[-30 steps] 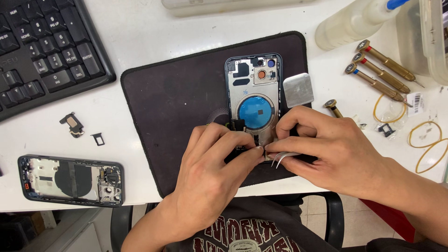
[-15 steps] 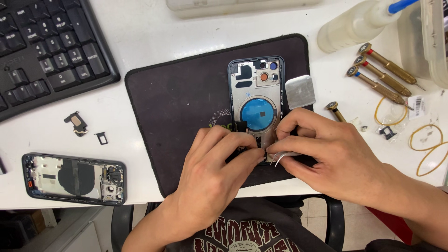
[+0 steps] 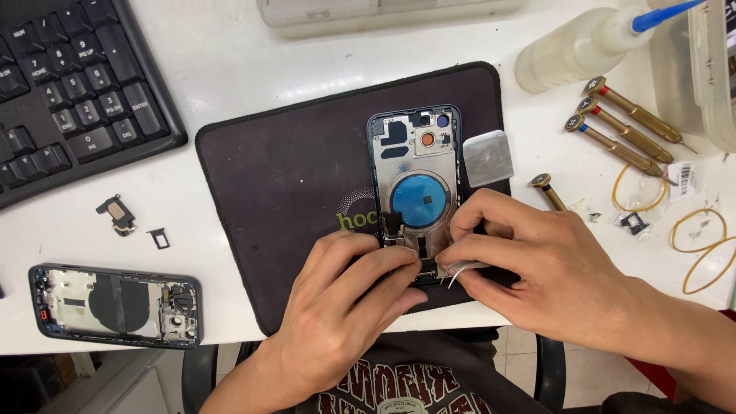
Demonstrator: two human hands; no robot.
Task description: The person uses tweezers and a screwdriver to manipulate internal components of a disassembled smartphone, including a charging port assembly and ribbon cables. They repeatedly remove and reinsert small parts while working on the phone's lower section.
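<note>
Reaching in from the near edge, the left hand [image 3: 349,307] lies palm down on the dark mat [image 3: 284,199], fingers curled and pressed onto the bottom end of the phone frame [image 3: 416,184]. Beside it the right hand [image 3: 537,268] comes in from the right, thumb and forefinger pinched on thin metal tweezers [image 3: 458,271] whose tips sit at that same bottom edge, just under the left fingertips.

That frame lies open side up in the middle of the mat: a blue-grey shell with a round blue disc at its centre, a black part in the top left corner and an orange dot near the top. A small silvery plate [image 3: 487,157] rests touching its right side.

At the near left of the white counter [image 3: 230,69] lies a second frame [image 3: 115,305]. To the right, beyond the hands, a small white barcode label [image 3: 681,181] lies among yellow rubber bands [image 3: 701,239] and brass screwdrivers [image 3: 625,126]. Farther back stand a squeeze bottle [image 3: 575,46] with a blue nozzle and, at the left, a black keyboard [image 3: 69,84].
</note>
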